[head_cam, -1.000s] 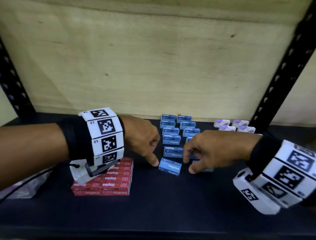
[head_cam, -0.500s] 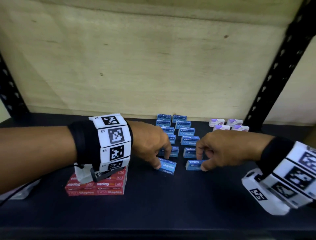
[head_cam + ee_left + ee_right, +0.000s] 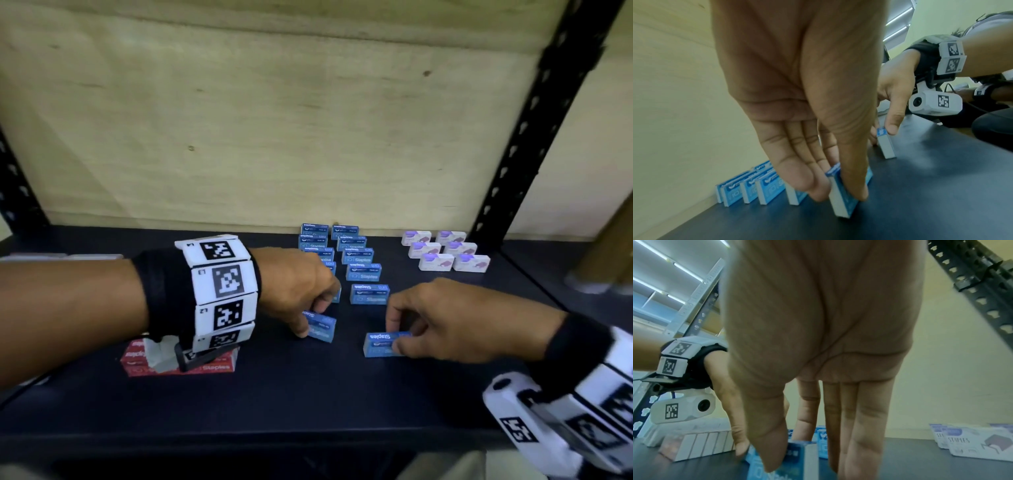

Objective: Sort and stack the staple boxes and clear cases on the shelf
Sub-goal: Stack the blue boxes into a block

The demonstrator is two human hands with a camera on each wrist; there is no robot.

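Note:
Two rows of upright blue staple boxes (image 3: 363, 272) run from the back wall toward the front of the dark shelf (image 3: 308, 404). My left hand (image 3: 308, 323) pinches the front blue box (image 3: 322, 329) of the left row between thumb and fingers; the left wrist view shows this box (image 3: 838, 207) standing on the shelf, slightly tilted. My right hand (image 3: 397, 341) pinches another blue box (image 3: 380, 344) in front of the right row, its thumb on the near face (image 3: 795, 456). Both boxes touch the shelf.
A low stack of red staple boxes (image 3: 215, 366) lies at the front left, partly under my left wrist. White and purple staple boxes (image 3: 445, 255) stand in two rows at the back right, beside a black perforated upright (image 3: 534, 137). A wooden back panel closes the shelf.
Both hands have gone from touching the front blue boxes to pinching one each. The two boxes have come forward, away from their rows, and now sit further apart.

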